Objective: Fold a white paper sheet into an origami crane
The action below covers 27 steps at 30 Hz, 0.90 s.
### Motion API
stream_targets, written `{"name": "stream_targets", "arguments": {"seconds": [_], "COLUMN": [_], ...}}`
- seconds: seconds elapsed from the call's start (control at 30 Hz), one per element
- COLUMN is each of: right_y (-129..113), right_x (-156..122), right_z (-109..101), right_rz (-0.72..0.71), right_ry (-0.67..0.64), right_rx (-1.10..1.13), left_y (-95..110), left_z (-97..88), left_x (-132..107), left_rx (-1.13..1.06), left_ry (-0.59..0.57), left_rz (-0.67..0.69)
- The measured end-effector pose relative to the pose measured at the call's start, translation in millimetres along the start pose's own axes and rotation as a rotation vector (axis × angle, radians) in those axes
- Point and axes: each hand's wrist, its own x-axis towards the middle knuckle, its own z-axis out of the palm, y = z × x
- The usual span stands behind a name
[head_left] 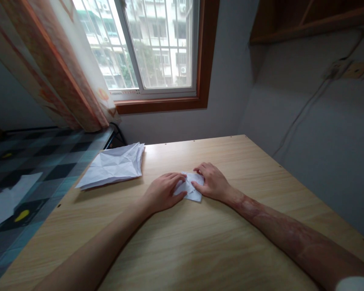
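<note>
A small folded piece of white paper lies on the wooden table near its middle. My left hand rests on the paper's left side, fingers curled and pressing it down. My right hand lies on the paper's right side, its fingertips and thumb pinching a fold. Both hands cover much of the paper.
A stack of creased white paper sheets sits at the table's far left corner. Beyond the left edge lies a checkered bed cover. A window with a curtain is ahead; grey walls stand close behind and to the right.
</note>
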Motion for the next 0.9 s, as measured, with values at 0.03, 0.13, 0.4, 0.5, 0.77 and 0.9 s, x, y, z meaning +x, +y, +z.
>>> {"name": "stream_targets", "arguments": {"seconds": [0.03,0.13,0.4,0.5,0.77,0.9], "right_y": [1,2,7,10,11,9], "right_x": [0,0,2,5,5,5], "right_z": [1,2,3,2,3,1], "right_rz": [0.014,0.029,0.134,0.144,0.274,0.248], "right_ry": [-0.004,-0.025,0.008,-0.014,-0.031,-0.051], "right_rx": [-0.015,-0.037,0.010,0.156,0.541,0.594], "left_y": [0,0,3,7,17,22], "left_z": [-0.4,-0.2,1.4,-1.1,-0.7,7.7], "left_x": [0,1,2,1,1,0], "left_rx": [0.017,0.091,0.037,0.058,0.202,0.240], "left_ry": [-0.002,-0.007,-0.050,-0.040,0.019,0.045], "left_rz": [0.010,0.046,0.125,0.112,0.030,-0.007]}}
